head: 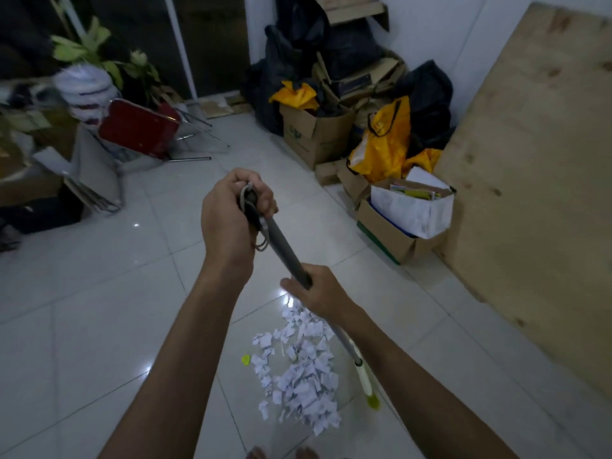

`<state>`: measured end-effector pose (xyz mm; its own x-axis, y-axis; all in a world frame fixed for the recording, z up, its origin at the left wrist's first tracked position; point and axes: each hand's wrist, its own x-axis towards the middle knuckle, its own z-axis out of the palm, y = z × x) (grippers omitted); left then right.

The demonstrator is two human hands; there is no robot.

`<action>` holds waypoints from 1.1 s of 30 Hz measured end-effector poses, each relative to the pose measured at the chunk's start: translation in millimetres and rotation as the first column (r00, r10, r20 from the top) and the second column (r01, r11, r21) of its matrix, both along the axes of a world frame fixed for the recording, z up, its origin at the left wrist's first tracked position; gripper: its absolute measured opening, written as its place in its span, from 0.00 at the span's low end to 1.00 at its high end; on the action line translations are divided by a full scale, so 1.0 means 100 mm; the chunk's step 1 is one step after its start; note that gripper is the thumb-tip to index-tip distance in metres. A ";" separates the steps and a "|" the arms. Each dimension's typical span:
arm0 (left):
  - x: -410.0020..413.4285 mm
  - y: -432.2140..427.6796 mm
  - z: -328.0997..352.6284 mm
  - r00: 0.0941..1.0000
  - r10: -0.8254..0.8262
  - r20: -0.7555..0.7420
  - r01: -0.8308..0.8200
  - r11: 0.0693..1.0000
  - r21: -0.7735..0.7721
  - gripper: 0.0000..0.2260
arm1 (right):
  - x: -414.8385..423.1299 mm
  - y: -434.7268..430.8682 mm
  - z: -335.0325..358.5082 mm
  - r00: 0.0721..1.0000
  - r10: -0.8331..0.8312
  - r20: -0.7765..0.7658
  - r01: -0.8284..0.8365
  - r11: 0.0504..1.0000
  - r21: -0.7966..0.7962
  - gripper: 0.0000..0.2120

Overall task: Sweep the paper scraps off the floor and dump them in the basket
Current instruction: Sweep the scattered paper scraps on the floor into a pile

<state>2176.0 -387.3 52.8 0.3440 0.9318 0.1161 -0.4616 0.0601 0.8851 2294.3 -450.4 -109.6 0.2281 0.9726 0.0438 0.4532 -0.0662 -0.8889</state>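
Both hands grip a broom: the left hand [231, 223] is curled round the top of the grey handle [284, 246], where a cord loop [246, 197] hangs, and the right hand [319, 294] is wrapped round the shaft lower down. The handle slants down to a yellow-green lower end [367, 382] just right of the paper scraps [301, 376], which lie in a loose white pile on the glossy tiled floor [99, 309] between the forearms. Bare toes [256, 453] show at the bottom edge. Near the right wall stand a cardboard box [390, 233] holding papers, a yellow bag [387, 140] and a leaning plywood sheet [536, 193]; a tipped red chair [139, 127] lies far left.
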 end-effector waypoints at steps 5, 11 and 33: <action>-0.26 -0.02 -0.07 0.992 0.120 0.049 -0.116 0.990 -0.077 0.18 | -0.22 0.02 -0.14 0.975 0.109 -0.195 -0.094 0.992 0.085 0.23; -0.76 -0.10 -0.15 0.970 0.237 0.057 -0.229 0.966 -0.119 0.15 | -0.59 0.01 -0.13 0.949 0.247 -0.195 -0.252 0.968 0.001 0.22; -3.61 0.06 0.12 0.910 0.400 0.111 -0.367 0.899 -0.238 0.18 | -3.28 0.32 0.31 0.869 0.472 -0.150 -0.492 0.857 -0.152 0.35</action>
